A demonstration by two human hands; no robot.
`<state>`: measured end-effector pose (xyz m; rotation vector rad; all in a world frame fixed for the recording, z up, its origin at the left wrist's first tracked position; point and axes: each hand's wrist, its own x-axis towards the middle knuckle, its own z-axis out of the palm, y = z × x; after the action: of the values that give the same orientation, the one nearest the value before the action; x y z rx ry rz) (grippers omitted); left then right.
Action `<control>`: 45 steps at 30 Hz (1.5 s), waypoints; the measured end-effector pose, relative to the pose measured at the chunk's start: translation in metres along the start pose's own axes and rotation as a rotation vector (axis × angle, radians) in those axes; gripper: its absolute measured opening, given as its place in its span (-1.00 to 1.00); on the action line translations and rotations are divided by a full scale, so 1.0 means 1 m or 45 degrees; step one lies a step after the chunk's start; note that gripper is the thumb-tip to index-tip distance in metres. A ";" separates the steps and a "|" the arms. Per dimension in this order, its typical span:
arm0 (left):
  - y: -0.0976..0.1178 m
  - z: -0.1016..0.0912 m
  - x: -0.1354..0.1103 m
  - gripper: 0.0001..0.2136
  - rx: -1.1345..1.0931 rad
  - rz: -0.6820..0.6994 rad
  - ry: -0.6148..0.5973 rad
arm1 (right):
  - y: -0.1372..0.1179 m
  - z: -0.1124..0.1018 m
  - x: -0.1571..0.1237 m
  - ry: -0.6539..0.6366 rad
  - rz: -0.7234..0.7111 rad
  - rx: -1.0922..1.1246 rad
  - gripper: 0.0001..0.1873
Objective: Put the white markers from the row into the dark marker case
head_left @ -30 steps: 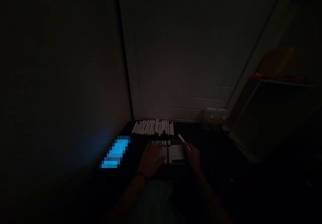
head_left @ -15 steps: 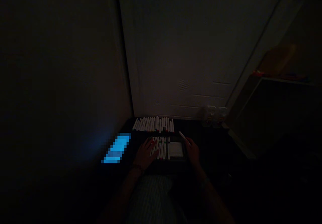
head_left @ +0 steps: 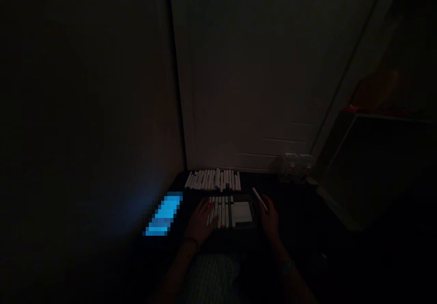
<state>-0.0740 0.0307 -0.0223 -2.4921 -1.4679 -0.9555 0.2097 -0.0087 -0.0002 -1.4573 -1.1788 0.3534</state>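
In dim light, a dark tray [head_left: 254, 222] lies before me with several white markers [head_left: 223, 213] side by side in its left part. A pale rectangular piece [head_left: 242, 212] shows in its right part. My left hand [head_left: 202, 220] rests with fingers apart over the tray's left end, touching the leftmost markers. To the right of the tray, my right hand [head_left: 269, 215] is closed round a white marker [head_left: 259, 198], which points up and to the left. Its fingers are partly hidden in the dark.
Behind the tray runs a row of several white markers [head_left: 211, 180] with coloured ends, close to the wall. A glowing blue, pixelated rectangle [head_left: 164, 214] lies at the left. Two clear packages [head_left: 297, 167] stand at the back right. Walls rise at the left and behind.
The whole scene sits slightly lower and further right as the view shifts. My right hand, still holding the marker, is a little further from the tray. My left hand stays on the markers.
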 end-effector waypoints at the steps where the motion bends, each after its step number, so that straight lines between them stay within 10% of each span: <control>1: 0.000 0.000 0.000 -0.55 -0.009 -0.007 -0.007 | -0.001 -0.001 -0.001 -0.019 0.019 0.020 -0.52; 45: 0.013 -0.014 0.003 -0.50 -0.136 -0.100 -0.064 | -0.006 -0.004 -0.001 -0.179 0.055 -0.139 -0.60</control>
<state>-0.0694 0.0209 -0.0063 -2.5675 -1.5813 -1.0177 0.2094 -0.0125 0.0058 -1.5746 -1.2974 0.4327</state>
